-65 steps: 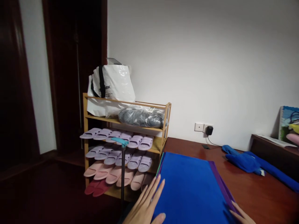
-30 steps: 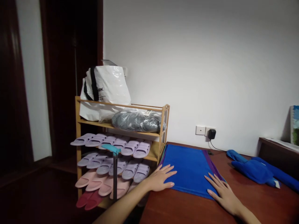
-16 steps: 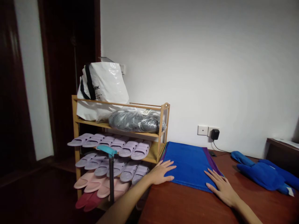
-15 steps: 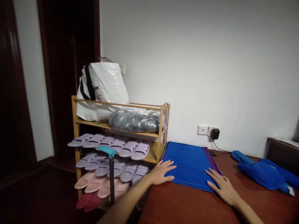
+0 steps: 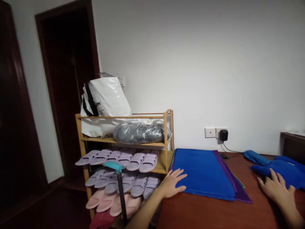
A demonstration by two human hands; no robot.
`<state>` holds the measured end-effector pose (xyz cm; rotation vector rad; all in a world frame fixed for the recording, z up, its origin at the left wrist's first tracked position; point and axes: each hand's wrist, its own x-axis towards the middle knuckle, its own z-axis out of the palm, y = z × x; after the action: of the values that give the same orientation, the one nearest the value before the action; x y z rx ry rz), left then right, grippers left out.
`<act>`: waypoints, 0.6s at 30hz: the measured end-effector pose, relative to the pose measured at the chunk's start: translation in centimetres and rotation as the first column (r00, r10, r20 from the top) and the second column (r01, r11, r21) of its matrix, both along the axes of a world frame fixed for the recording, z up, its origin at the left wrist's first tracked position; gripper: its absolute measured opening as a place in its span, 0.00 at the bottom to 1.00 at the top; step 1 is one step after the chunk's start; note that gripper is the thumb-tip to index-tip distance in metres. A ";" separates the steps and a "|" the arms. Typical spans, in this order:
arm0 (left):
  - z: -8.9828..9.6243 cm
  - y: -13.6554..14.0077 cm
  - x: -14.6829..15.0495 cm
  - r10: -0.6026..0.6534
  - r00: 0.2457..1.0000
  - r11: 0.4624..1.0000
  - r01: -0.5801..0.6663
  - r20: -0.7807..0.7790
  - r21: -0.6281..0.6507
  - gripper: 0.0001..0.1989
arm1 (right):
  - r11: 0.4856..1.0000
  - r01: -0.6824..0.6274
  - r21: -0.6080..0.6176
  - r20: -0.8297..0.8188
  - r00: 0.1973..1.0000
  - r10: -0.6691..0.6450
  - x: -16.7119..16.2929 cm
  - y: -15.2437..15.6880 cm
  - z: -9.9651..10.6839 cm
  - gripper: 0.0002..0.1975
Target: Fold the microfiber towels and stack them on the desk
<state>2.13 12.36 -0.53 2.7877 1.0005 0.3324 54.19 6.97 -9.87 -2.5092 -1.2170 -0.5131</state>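
A stack of flat folded cloths lies on the reddish-brown table, with a blue cloth (image 5: 200, 171) on top and a purple cloth (image 5: 228, 178) showing along its right side. My left hand (image 5: 172, 184) rests with fingers spread on the left edge of the blue cloth. Off to the right, my right hand (image 5: 277, 187) has its fingers apart and slightly bent. It is in front of a crumpled blue cloth item (image 5: 283, 167); whether the fingertips touch it I cannot tell.
Left of the table (image 5: 190, 213) stands a wooden shoe rack (image 5: 168, 140) with lilac slippers (image 5: 147, 162), a white bag (image 5: 109, 98) and a plastic-wrapped grey bundle (image 5: 140, 131). A teal-topped handle (image 5: 114, 166) rises before it. A black plug (image 5: 223, 135) with a cable is in the wall.
My right hand has left the stack and moved right to the crumpled blue cloth item. More of the purple cloth shows at the stack's right corner. My left hand stays on the stack.
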 end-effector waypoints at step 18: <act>-0.8 0.8 -0.3 -0.028 0.997 0.999 0.025 0.068 0.032 0.27 | 0.956 -0.278 -0.095 0.305 0.906 0.294 -7.6 -11.3 2.2 0.21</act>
<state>1.82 13.16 -1.29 2.7938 0.9503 0.4404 46.60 -4.38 -7.65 -2.2853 -1.7021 -0.8397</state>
